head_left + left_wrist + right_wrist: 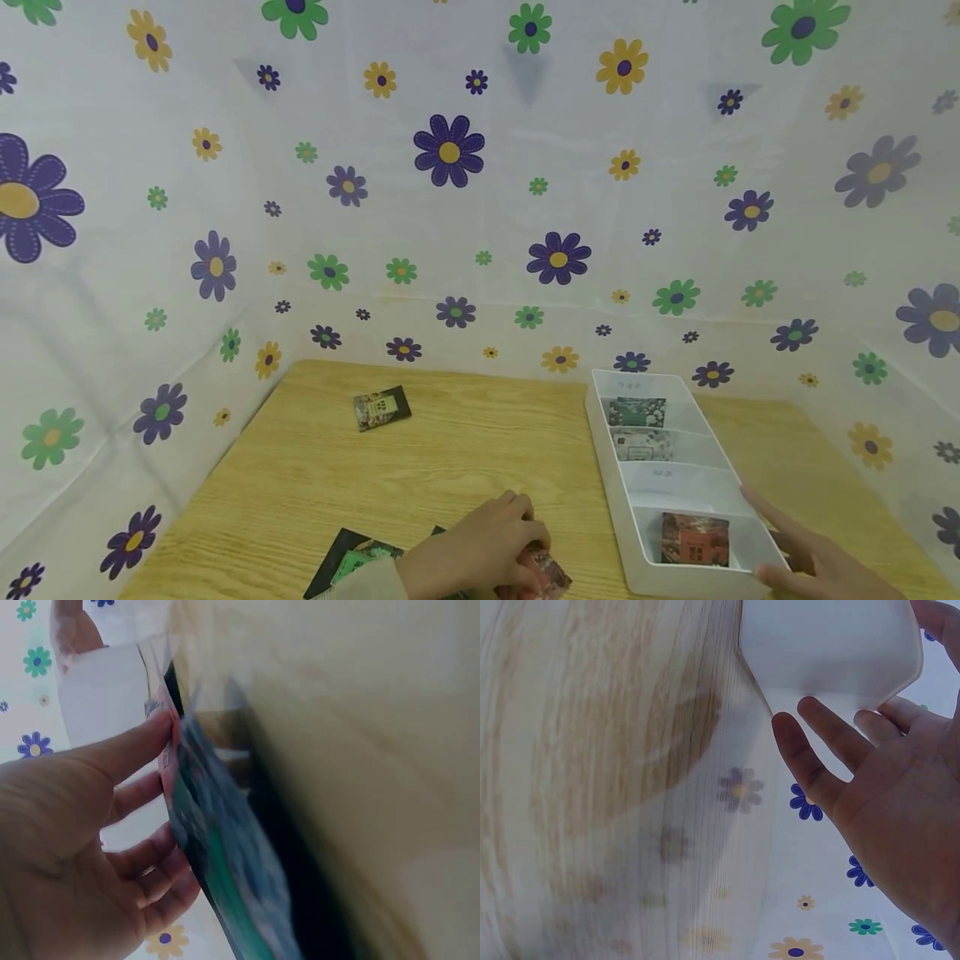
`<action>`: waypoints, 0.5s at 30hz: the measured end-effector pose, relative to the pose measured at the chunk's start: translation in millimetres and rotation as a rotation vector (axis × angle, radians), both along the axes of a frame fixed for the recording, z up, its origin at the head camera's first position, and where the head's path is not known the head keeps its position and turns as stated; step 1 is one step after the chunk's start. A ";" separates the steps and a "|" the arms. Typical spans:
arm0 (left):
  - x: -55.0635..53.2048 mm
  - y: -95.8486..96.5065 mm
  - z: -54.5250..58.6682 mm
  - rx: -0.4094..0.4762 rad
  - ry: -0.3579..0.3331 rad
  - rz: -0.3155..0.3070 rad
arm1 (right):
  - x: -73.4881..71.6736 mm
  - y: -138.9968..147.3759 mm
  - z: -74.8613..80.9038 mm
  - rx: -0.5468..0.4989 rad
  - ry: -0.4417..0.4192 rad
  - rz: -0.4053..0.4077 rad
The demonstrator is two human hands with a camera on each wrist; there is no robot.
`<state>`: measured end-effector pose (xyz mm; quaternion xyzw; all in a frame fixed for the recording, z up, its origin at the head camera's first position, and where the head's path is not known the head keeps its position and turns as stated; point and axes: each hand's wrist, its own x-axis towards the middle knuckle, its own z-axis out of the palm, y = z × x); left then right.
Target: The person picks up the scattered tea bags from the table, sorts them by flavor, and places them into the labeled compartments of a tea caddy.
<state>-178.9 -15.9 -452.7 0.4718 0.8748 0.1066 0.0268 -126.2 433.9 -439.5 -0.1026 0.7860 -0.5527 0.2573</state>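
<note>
Around me hangs a white cloth (480, 221) printed with purple, green and yellow flowers, and it walls in a wood-grain table (465, 450). On the right of the tabletop stands a white divided tray (613, 500), its compartments running one behind another away from me. A dark green packet (636, 413) sits in the farthest compartment, a pale greyish packet (643, 445) in the one before it, and a red-labelled packet (695, 539) leans in the nearest. My left hand (487, 537) is low over the table to the left of the tray, thumb and fingers pinching a reddish packet (546, 573), which is near the tray's side but outside it. Beneath my left forearm, at the near edge of my view, a green-labelled packet (351, 564) lies with black packaging, partly covered by my sleeve (367, 582). My right hand (821, 560) rests against the tray's near right corner, its fingers spread apart and fairly straight, touching the outer side, with the thumb at the near rim. Farther off on the left, well apart from the rest, a black packet with a pale yellowish label (382, 408) lies flat on the wood.
</note>
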 end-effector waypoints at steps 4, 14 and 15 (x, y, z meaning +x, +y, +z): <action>-5.9 0.2 -0.6 -0.012 0.031 0.130 | -0.5 0.2 -1.3 0.046 0.017 0.005; -13.7 9.6 -2.5 -0.051 0.060 0.287 | 2.0 -2.7 -1.0 0.060 -0.007 -0.037; -13.6 10.9 -2.7 -0.059 0.075 0.302 | 2.4 -3.6 -0.7 0.067 -0.008 -0.044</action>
